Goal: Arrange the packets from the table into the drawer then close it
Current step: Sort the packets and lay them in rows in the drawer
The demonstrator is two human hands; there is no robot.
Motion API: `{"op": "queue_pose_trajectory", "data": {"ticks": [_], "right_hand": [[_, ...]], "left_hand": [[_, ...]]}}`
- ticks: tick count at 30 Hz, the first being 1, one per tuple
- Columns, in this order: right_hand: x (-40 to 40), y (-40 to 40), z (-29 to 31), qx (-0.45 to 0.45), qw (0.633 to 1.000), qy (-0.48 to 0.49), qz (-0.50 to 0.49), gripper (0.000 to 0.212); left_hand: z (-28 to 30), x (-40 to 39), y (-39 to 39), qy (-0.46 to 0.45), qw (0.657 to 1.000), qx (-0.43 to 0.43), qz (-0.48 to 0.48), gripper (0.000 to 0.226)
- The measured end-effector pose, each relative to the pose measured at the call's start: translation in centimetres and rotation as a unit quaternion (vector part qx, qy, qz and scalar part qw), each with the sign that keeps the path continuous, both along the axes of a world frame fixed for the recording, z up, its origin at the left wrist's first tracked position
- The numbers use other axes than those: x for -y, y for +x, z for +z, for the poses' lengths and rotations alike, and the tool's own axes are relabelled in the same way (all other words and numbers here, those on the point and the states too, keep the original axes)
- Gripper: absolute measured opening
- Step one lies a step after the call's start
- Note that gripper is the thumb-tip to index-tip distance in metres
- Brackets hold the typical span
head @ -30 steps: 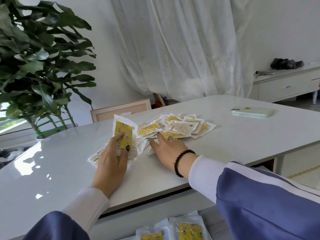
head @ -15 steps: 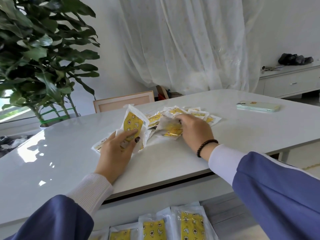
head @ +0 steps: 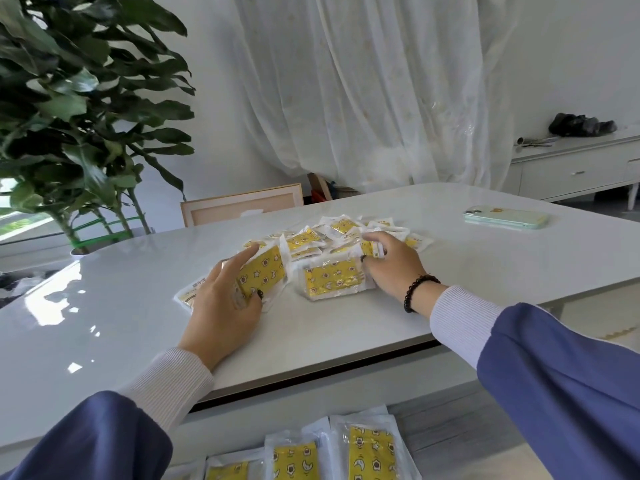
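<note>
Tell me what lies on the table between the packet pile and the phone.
Nothing: in the head view, only bare white table separates the packet pile from the phone.

Clear plastic packets with yellow star-and-moon printed inserts (head: 341,237) lie in a loose, overlapping heap on the white glossy table (head: 104,341). One packet (head: 265,271) is tilted up on edge at the left of the heap. A second (head: 330,277) lies flat near the front. Below the table edge, further packets (head: 372,448) lie flat, side by side, in the open drawer (head: 446,431).
</note>
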State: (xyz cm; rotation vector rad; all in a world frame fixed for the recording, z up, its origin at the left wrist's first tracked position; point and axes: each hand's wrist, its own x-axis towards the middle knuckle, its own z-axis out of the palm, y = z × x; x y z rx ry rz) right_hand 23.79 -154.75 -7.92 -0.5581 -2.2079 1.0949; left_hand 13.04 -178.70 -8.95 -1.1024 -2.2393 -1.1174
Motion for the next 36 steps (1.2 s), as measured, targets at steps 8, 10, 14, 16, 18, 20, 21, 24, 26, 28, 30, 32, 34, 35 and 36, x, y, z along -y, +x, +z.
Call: {"op": "queue_pose_trajectory", "data": {"ticks": [8, 10, 14, 16, 18, 20, 21, 24, 26, 28, 30, 32, 34, 35, 36], "right_hand": [[0.0, -1.4, -0.4, 0.059, 0.997, -0.033, -0.036, 0.067], [-0.2, -1.5, -0.3, 0.039, 0.997, -0.066, -0.025, 0.074], [-0.5, -1.9, -0.7, 0.026, 0.996, -0.07, 0.046, 0.052], [-0.8, -2.2, -1.1, 0.032, 0.995, -0.068, 0.06, 0.054], [-1.0, -2.5, -1.3, 0.037, 0.996, -0.056, 0.052, 0.057], [-1.0, -2.5, -1.3, 0.016, 0.998, -0.04, 0.034, 0.042], [-0.7, -2.3, -1.2, -0.012, 0.999, -0.028, 0.019, 0.032], [0.2, -1.7, -0.8, -0.135, 0.987, 0.068, -0.046, 0.013], [1.2, -1.0, -0.6, -0.187, 0.971, 0.146, -0.037, 0.015], [2.1, -0.6, -0.8, -0.205, 0.953, 0.222, 0.005, 0.017], [2.4, -0.5, -0.9, -0.191, 0.947, 0.254, 0.043, 0.015], [2.4, -0.4, -0.9, -0.172, 0.948, 0.256, 0.075, 0.014], [2.5, -0.3, -0.9, -0.156, 0.949, 0.258, 0.097, 0.016], [2.6, -0.3, -0.9, -0.153, 0.948, 0.26, 0.1, 0.018], [2.6, -0.4, -0.9, -0.155, 0.947, 0.263, 0.099, 0.018]], "left_hand": [[-0.2, -0.3, -0.3, 0.009, 1.0, -0.005, 0.013, 0.087], [-0.2, -0.3, -0.3, 0.01, 1.0, -0.015, 0.006, 0.08], [-0.2, -0.3, -0.1, -0.01, 0.999, -0.03, -0.006, 0.07], [-0.2, -0.2, 0.2, -0.019, 0.999, -0.028, -0.012, 0.081], [-0.1, -0.2, 0.4, -0.015, 1.0, -0.014, -0.011, 0.09], [-0.1, -0.2, 0.4, -0.003, 1.0, -0.002, -0.008, 0.087], [-0.1, -0.2, 0.4, 0.005, 1.0, -0.002, -0.008, 0.083], [0.0, -0.3, 0.6, 0.034, 0.999, -0.002, -0.02, 0.071], [-0.1, -0.3, 0.4, 0.025, 0.999, -0.006, -0.022, 0.062], [-0.4, -0.4, 0.0, 0.005, 1.0, -0.02, -0.012, 0.046], [-0.5, -0.3, -0.2, 0.0, 0.999, -0.031, -0.013, 0.033], [-0.4, -0.2, 0.1, -0.002, 0.999, -0.031, -0.032, 0.026], [-0.1, -0.1, 0.4, -0.002, 0.997, -0.023, -0.07, 0.023], [-0.1, 0.0, 0.4, -0.005, 0.996, -0.019, -0.088, 0.027], [-0.1, 0.2, 0.3, -0.012, 0.995, -0.017, -0.102, 0.03]]}}
